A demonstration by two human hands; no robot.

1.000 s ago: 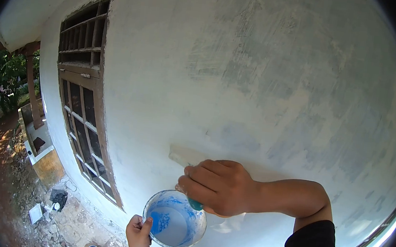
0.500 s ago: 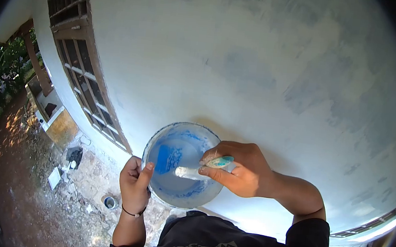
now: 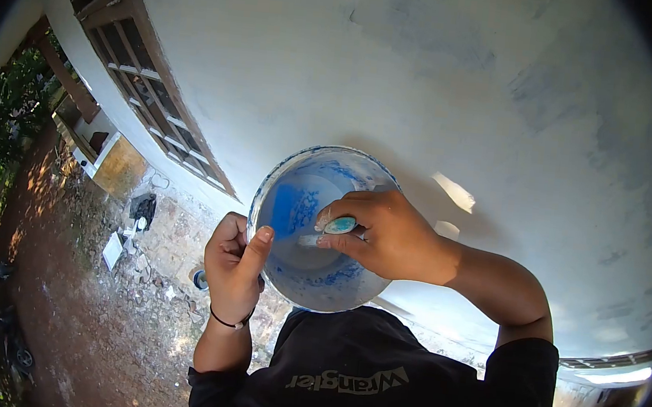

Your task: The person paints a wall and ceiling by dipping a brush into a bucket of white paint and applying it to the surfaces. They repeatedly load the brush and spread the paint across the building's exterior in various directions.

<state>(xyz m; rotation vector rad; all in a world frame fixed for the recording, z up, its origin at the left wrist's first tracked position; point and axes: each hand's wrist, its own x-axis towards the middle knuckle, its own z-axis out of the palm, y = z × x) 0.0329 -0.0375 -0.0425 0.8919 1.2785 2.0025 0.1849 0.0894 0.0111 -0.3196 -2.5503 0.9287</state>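
Observation:
A round paint bucket (image 3: 269, 178), blue paint smeared on its inner wall, holds pale liquid paint and is pressed close to the wall. My left hand (image 3: 237, 269) is closed on its left rim, thumb on top and fingers on the outside. My right hand (image 3: 394, 233) reaches over the right rim into the bucket, closed around a paintbrush (image 3: 340, 224) with a turquoise-tipped handle. The brush points down toward the paint; its bristles are mostly hidden by my fingers.
A whitewashed wall (image 3: 315, 69) with grey patches rises ahead, with a brown-framed window (image 3: 142, 76) at left. Rubble-strewn ground (image 3: 119, 317) lies below. A small can (image 3: 199, 278), a white piece of debris (image 3: 113, 250) and a dark object (image 3: 143, 207) are on it.
The bucket and both hands sit higher in the view. My right hand has moved further over the bucket, and the brush now reaches lower inside it. Bright light patches appear on the wall.

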